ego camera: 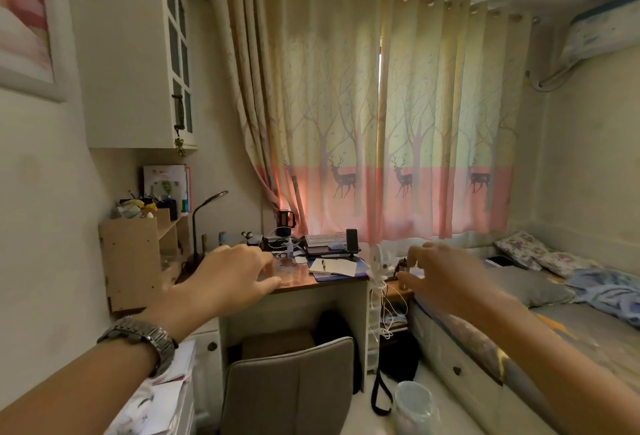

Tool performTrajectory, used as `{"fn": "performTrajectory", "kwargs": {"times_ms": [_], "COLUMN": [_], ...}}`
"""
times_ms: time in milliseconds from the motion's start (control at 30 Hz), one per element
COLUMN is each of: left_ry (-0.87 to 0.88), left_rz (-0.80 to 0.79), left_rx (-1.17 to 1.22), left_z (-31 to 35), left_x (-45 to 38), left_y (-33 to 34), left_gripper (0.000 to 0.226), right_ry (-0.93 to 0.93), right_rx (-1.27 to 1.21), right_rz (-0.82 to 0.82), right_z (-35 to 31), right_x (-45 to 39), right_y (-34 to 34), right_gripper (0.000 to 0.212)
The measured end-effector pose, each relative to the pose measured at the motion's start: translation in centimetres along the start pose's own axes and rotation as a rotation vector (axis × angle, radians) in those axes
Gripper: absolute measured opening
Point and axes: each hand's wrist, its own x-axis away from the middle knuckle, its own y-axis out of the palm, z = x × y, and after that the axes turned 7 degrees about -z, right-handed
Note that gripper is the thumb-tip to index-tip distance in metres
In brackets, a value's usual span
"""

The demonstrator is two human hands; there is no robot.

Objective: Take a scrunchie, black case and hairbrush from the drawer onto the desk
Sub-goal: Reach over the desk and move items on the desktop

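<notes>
two bare hands reach forward, the left hand point(232, 273) and the right hand point(446, 278) both loosely spread and holding nothing, above one cluttered desk point(294, 284) with one grey chair point(291, 386); scrunchie, case, hairbrush unseen.

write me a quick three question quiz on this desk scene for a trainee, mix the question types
1. True or false: the left hand is holding a hairbrush.
2. Multiple choice: what is on the left wrist? A) a scrunchie B) a metal watch C) nothing
3. Short answer: what stands pushed in at the desk, in front of the person?

Key:
1. False. Both it and the right hand are empty, fingers spread, stretched out toward the desk.
2. B
3. A grey chair, with its back toward the camera.
</notes>
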Motion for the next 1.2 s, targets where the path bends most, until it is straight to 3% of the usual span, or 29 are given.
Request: {"fn": "performTrajectory", "kwargs": {"times_ms": [400,567,967,1200], "left_ry": [0.062,0.054,0.053,0.068], "left_rz": [0.056,-0.017,0.03,-0.018], "left_rx": [0.057,0.068,0.083,0.08], "left_z": [-2.9,-4.2,-8.4,-9.6], "left_x": [-19.4,-25.7,-43.7,-52.8], "left_y": [6.7,9.6,15.4,17.9], "left_gripper": [0.036,0.036,0.038,0.04], "right_ry": [0.018,0.012,-0.002,-0.004], "right_rx": [0.085,0.057,0.071,0.051], "right_rz": [-0.009,-0.004,0.006,0.016], "right_z": [7.1,8.9,14.5,17.9], "right_x": [-16.2,-21.6,-38.4,-45.7], "right_y": [6.1,9.4,15.4,18.3], "right_gripper": [0.039,0.036,0.038,0.04]}}
